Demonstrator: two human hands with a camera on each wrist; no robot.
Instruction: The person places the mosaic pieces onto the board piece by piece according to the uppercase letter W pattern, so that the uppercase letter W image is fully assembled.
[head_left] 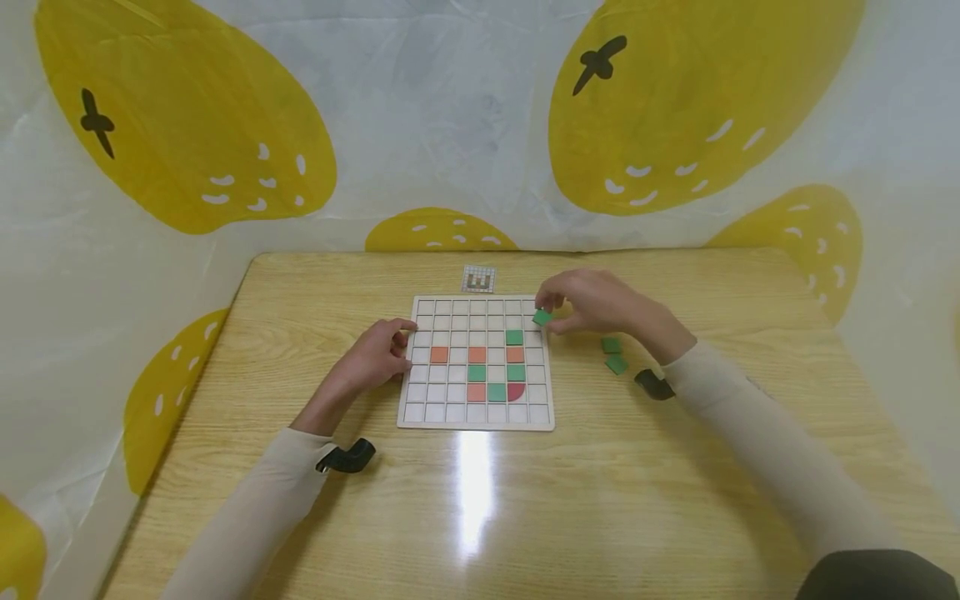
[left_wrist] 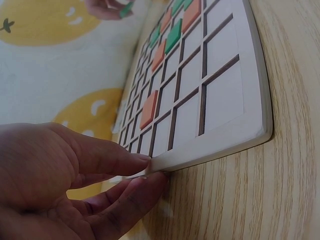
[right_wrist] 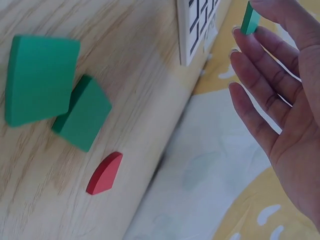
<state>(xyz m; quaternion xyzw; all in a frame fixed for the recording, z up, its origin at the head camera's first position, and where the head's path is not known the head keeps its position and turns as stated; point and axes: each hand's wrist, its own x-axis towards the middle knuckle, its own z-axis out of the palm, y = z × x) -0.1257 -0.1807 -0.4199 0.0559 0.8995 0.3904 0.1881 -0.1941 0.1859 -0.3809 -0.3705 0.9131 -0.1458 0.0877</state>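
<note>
A white grid board (head_left: 456,412) lies flat on the table. My left hand (head_left: 369,360) is at its left side; in the left wrist view the thumb and fingers pinch the board's edge. Over the board's far right corner, my right hand (head_left: 596,302) pinches a green square tile (head_left: 542,317) between thumb and fingertips. Several orange tiles (head_left: 438,355) and green tiles (head_left: 513,337) sit in the grid's cells. Beside them, near the lower right, is a red rounded tile (head_left: 515,392).
Two loose green tiles (head_left: 617,364) lie on the table right of the board. A red quarter-round tile (right_wrist: 105,173) lies near them in the right wrist view. Behind the board is a small pattern card (head_left: 478,279). A fruit-printed sheet (head_left: 442,125) hangs behind the table.
</note>
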